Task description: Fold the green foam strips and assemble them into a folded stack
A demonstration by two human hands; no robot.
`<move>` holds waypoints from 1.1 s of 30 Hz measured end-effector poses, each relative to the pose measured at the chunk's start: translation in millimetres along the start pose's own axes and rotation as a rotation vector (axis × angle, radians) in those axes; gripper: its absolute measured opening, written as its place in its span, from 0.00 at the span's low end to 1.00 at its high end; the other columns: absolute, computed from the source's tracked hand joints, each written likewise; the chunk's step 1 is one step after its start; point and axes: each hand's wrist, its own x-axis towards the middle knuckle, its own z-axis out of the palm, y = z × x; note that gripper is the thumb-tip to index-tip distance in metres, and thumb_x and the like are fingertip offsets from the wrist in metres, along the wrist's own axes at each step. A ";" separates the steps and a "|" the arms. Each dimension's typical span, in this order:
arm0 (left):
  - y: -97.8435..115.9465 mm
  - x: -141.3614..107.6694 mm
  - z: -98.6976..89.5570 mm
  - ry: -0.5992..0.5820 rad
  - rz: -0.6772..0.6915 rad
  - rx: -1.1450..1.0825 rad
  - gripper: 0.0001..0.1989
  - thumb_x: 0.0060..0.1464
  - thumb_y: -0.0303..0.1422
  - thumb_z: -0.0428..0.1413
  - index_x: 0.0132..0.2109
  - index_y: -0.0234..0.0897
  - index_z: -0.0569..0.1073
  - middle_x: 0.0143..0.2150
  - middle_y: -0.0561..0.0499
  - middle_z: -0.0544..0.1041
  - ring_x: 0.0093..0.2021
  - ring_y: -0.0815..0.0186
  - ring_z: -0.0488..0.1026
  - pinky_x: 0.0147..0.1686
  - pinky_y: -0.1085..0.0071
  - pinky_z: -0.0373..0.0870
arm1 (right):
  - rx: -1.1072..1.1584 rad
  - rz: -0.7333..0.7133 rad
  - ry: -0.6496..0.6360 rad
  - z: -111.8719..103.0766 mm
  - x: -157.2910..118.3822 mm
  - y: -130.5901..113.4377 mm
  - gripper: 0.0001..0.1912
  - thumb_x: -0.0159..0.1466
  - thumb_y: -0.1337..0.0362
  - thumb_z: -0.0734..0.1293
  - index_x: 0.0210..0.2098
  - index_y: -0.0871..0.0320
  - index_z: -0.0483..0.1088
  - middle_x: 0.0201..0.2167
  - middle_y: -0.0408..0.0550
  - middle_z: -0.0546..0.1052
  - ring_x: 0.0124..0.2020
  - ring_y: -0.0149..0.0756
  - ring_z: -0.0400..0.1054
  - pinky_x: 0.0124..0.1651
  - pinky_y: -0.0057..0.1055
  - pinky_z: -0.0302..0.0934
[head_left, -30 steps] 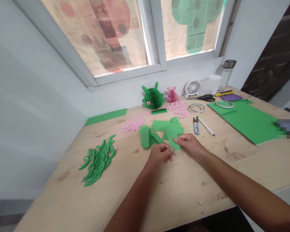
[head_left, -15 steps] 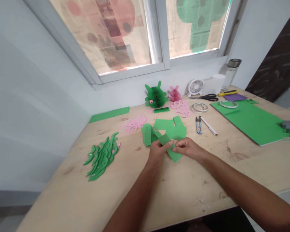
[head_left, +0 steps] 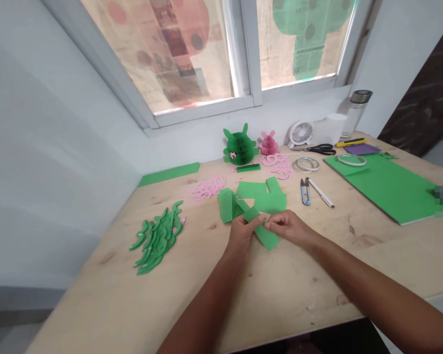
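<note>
My left hand (head_left: 242, 231) pinches a strip of green paper (head_left: 268, 239) between thumb and fingers, low over the wooden table. At the strip's right edge, my right hand (head_left: 285, 226) has its thumb and forefinger pressed together, touching or very near the paper. Whether anything small sits in that pinch is too fine to see. Just beyond the hands lie folded green paper pieces (head_left: 226, 205) and flat green scraps (head_left: 270, 201). A pile of cut green paper shapes (head_left: 160, 239) rests to the left, with pink paper cutouts (head_left: 209, 188) behind.
Blue thread snips (head_left: 305, 191) and a white pen (head_left: 320, 192) lie right of the scraps. Farther back are tape rolls (head_left: 305, 164), black scissors (head_left: 320, 149), a small fan (head_left: 300, 133) and a green honeycomb paper figure (head_left: 239, 147). Green sheets (head_left: 391, 189) lie at right.
The view has shifted slightly. Both hands stay close together at the green strip, with only a slight movement of the right fingers along its edge.
</note>
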 end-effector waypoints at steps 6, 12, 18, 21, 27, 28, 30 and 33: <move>6.5 -0.7 -0.9 0.088 0.010 -0.048 0.10 0.32 0.30 0.66 0.25 0.33 0.73 0.24 0.53 0.74 0.25 0.70 0.69 0.28 0.74 0.67 | -0.012 -0.025 -0.047 -0.3 -0.3 -1.1 0.24 0.59 0.51 0.62 0.16 0.58 0.51 0.16 0.36 0.49 0.19 0.24 0.42 0.22 0.27 0.37; 10.1 0.0 -4.7 0.129 0.007 -0.076 0.11 0.31 0.29 0.66 0.22 0.32 0.71 0.21 0.55 0.70 0.22 0.74 0.66 0.24 0.77 0.63 | -0.041 -0.024 -0.047 -2.4 -0.5 -3.0 0.21 0.59 0.55 0.62 0.17 0.58 0.53 0.16 0.36 0.49 0.19 0.24 0.42 0.21 0.27 0.37; 16.7 6.4 -16.1 0.214 0.129 -0.117 0.10 0.34 0.31 0.64 0.22 0.33 0.70 0.21 0.55 0.69 0.23 0.75 0.65 0.24 0.79 0.61 | -0.038 -0.009 -0.096 -2.9 -1.0 -1.1 0.22 0.58 0.57 0.63 0.16 0.57 0.49 0.17 0.37 0.50 0.19 0.24 0.43 0.22 0.27 0.38; 19.0 8.1 -18.6 0.246 0.172 -0.083 0.10 0.36 0.33 0.64 0.25 0.33 0.71 0.22 0.54 0.70 0.24 0.74 0.66 0.24 0.79 0.61 | -0.049 -0.010 -0.093 -2.6 -1.2 -2.0 0.21 0.58 0.57 0.63 0.16 0.57 0.49 0.16 0.37 0.49 0.19 0.24 0.43 0.22 0.27 0.38; 11.5 10.8 -20.7 0.093 0.033 0.229 0.16 0.39 0.41 0.62 0.30 0.32 0.74 0.20 0.54 0.68 0.19 0.74 0.62 0.17 0.77 0.55 | -0.058 -0.001 -0.084 -4.9 -2.3 -4.2 0.21 0.59 0.56 0.62 0.16 0.57 0.51 0.16 0.36 0.49 0.19 0.24 0.43 0.21 0.27 0.37; 9.9 11.0 -22.0 0.034 0.007 0.271 0.15 0.39 0.41 0.63 0.27 0.32 0.73 0.19 0.55 0.66 0.18 0.75 0.61 0.17 0.77 0.54 | -0.056 0.001 -0.085 -5.3 -2.4 -4.0 0.21 0.59 0.55 0.62 0.16 0.57 0.51 0.16 0.36 0.49 0.19 0.24 0.43 0.21 0.27 0.37; 8.2 10.9 -24.5 -0.044 -0.021 0.312 0.16 0.38 0.42 0.63 0.21 0.32 0.69 0.16 0.55 0.64 0.17 0.75 0.59 0.17 0.77 0.54 | -0.054 0.009 -0.085 -5.8 -2.4 -3.3 0.21 0.59 0.55 0.62 0.17 0.57 0.52 0.16 0.36 0.49 0.18 0.24 0.43 0.21 0.27 0.37; 10.2 9.3 -26.6 -0.076 -0.020 0.301 0.18 0.38 0.41 0.63 0.18 0.33 0.66 0.16 0.56 0.63 0.17 0.75 0.58 0.17 0.77 0.54 | -0.044 0.016 -0.089 -6.1 -2.1 -3.0 0.21 0.59 0.54 0.62 0.17 0.58 0.52 0.16 0.36 0.50 0.18 0.24 0.43 0.21 0.27 0.37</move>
